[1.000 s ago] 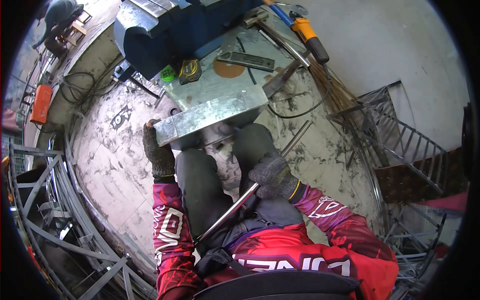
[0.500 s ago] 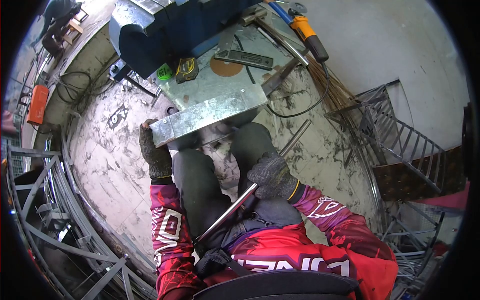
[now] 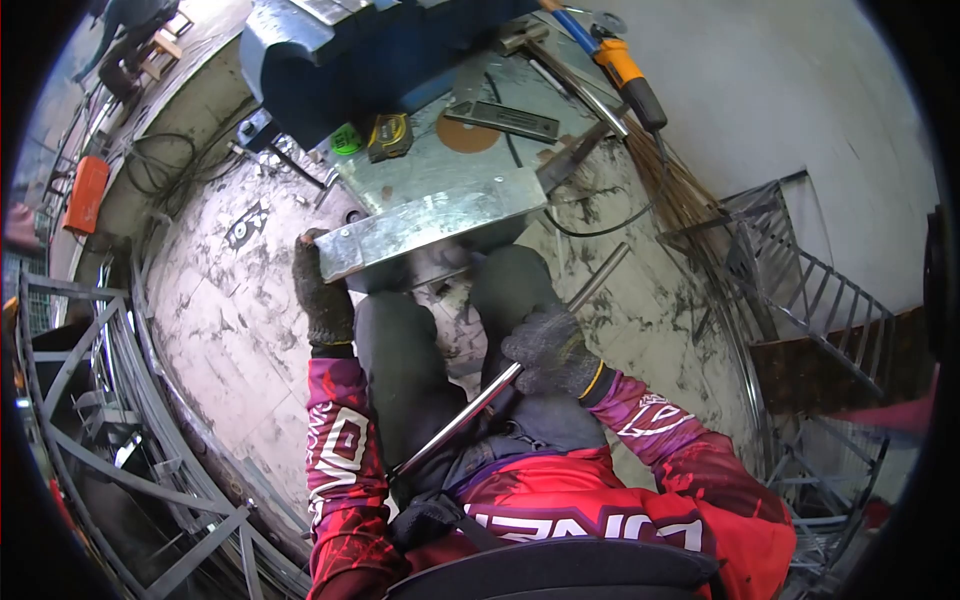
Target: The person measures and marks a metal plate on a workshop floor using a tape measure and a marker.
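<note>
My left hand (image 3: 322, 292), in a dark fingertip-less glove, is at the left end of the workbench's metal front edge (image 3: 430, 225), its fingers bent against the corner. In my right hand (image 3: 548, 352), also gloved, is a shiny metal tube (image 3: 460, 420) that slants across my lap, its far end up to the right. On the bench top lie a yellow-black tape measure (image 3: 390, 136), a green round item (image 3: 346, 139), a brown cutting disc (image 3: 468, 131) and a metal square (image 3: 508, 120).
A blue vise (image 3: 340, 75) stands at the bench's back. An angle grinder (image 3: 625, 75) with its cord and a hammer (image 3: 525, 39) lie on the right. Metal frames (image 3: 190, 490) fill the left, a barred frame (image 3: 830, 300) the right. A person (image 3: 130, 45) is far left.
The whole view has shifted slightly, with the bench and tools now a little further right. My hands keep about the same places, and the tube is still in my right hand.
</note>
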The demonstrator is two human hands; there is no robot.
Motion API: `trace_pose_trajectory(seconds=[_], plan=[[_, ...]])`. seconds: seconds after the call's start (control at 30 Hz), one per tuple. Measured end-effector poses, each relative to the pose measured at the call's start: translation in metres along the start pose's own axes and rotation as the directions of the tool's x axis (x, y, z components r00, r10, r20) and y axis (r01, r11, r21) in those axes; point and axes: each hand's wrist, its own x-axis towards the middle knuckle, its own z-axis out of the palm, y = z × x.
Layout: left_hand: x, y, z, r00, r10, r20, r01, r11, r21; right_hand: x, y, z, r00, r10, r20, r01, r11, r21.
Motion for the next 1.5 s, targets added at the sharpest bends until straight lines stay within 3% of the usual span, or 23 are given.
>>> trace_pose_trajectory(seconds=[0.13,0.27,0.3,0.37,0.47,0.57,0.87,1.0,1.03,1.1,1.17,1.3,1.37,1.4,1.43,1.5], plan=[[0.001,-0.002,0.005,0.997,0.014,-0.075,-0.009,0.998,0.066,0.0,0.002,0.001,0.999,-0.024,-0.032,0.024,1.0,0.004],[0.005,-0.011,-0.007,0.999,0.051,-0.015,-0.049,0.992,0.119,0.002,0.0,-0.002,1.0,-0.019,-0.001,0.019,1.0,-0.005],[0.008,-0.013,-0.008,0.989,0.148,-0.007,-0.141,0.952,0.271,0.004,-0.001,-0.002,1.0,-0.028,-0.001,0.028,1.0,-0.001],[0.005,-0.014,-0.012,0.999,0.033,-0.032,-0.028,0.99,0.135,0.006,-0.004,-0.003,1.0,-0.007,-0.028,0.007,1.0,-0.026],[0.007,-0.027,-0.017,0.987,0.146,-0.063,-0.128,0.964,0.234,0.007,-0.004,-0.005,1.0,-0.019,-0.022,0.019,0.999,-0.032],[0.005,-0.015,-0.012,0.998,0.043,-0.05,-0.036,0.99,0.133,0.006,-0.005,-0.005,0.999,-0.01,-0.033,0.009,0.999,-0.036],[0.012,-0.03,-0.03,0.993,0.11,-0.046,-0.098,0.972,0.214,0.004,-0.003,-0.001,0.999,-0.012,-0.046,0.01,0.999,-0.032],[0.007,-0.019,-0.021,0.998,0.03,-0.048,-0.023,0.991,0.129,0.004,-0.003,-0.003,1.0,-0.012,-0.026,0.011,0.999,-0.032],[0.008,-0.022,-0.023,0.991,0.131,0.004,-0.126,0.944,0.305,0.003,-0.003,-0.002,1.0,-0.006,-0.023,0.005,0.999,-0.036],[0.006,-0.02,-0.022,0.973,0.221,0.073,-0.229,0.855,0.465,0.003,-0.003,-0.001,1.0,-0.001,-0.023,0.0,0.999,-0.038],[0.0,-0.011,-0.015,0.86,0.419,0.291,-0.469,0.423,0.776,0.004,-0.002,-0.001,0.999,-0.005,-0.048,0.006,1.0,0.003],[0.003,0.008,-0.018,0.873,0.341,0.348,-0.472,0.418,0.776,0.005,-0.004,-0.004,0.998,-0.013,-0.057,0.012,1.0,-0.005],[0.002,0.028,-0.007,0.967,0.029,0.252,-0.189,0.741,0.644,0.008,-0.006,-0.006,0.998,-0.007,-0.058,0.007,1.0,0.007],[0.004,0.028,-0.003,0.978,-0.003,0.206,-0.065,0.944,0.324,0.008,-0.006,-0.005,0.998,-0.009,-0.058,0.01,1.0,0.011],[0.004,0.03,-0.001,0.979,-0.004,0.205,-0.064,0.943,0.326,0.008,-0.005,-0.004,0.998,-0.008,-0.067,0.008,1.0,0.001],[0.004,0.033,0.002,0.972,0.009,0.234,-0.024,0.998,0.058,0.008,-0.006,-0.004,0.997,-0.003,-0.073,0.002,1.0,-0.009]])
